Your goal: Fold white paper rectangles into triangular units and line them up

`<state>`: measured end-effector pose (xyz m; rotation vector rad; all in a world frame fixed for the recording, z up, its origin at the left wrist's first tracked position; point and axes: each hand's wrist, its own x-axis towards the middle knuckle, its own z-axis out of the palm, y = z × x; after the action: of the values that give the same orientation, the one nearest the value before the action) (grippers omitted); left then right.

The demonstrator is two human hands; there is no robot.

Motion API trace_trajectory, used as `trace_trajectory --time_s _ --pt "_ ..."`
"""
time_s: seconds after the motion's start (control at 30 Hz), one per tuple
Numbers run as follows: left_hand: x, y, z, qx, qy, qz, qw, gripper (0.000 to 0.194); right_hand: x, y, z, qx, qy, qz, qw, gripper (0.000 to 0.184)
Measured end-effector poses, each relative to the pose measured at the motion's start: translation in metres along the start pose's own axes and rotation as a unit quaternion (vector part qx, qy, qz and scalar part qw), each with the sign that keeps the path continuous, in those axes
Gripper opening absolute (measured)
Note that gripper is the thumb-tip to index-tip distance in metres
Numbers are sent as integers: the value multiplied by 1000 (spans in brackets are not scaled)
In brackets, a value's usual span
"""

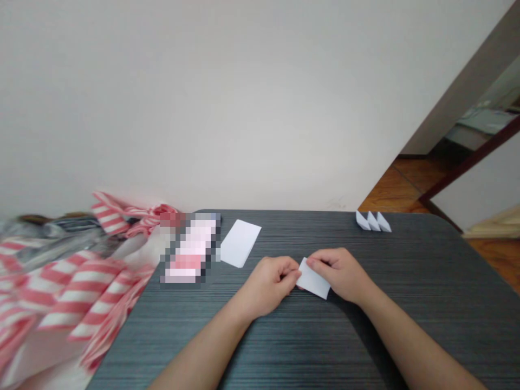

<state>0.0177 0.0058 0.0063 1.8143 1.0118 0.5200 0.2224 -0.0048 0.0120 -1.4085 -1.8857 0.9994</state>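
Seen from the head camera, both hands meet near the middle of the dark table (pixel 406 325), pinched together on a small folded white paper (pixel 313 281). The left hand (pixel 268 287) grips its left edge with curled fingers; the right hand (pixel 341 273) clamps its top and right side, so the paper lies between them, touching both. Farther left lies a flat white sheet (pixel 240 242). At the far right edge stand three folded paper pieces (pixel 374 221). Red-and-white striped bags (pixel 81 287) crowd the left.
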Motion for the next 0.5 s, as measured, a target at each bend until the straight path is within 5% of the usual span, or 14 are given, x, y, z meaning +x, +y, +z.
trace_trajectory --time_s 0.5 --pt "0 0 -1 -19 2 -14 1000 25 0 5 -3 9 -25 3 1000 30"
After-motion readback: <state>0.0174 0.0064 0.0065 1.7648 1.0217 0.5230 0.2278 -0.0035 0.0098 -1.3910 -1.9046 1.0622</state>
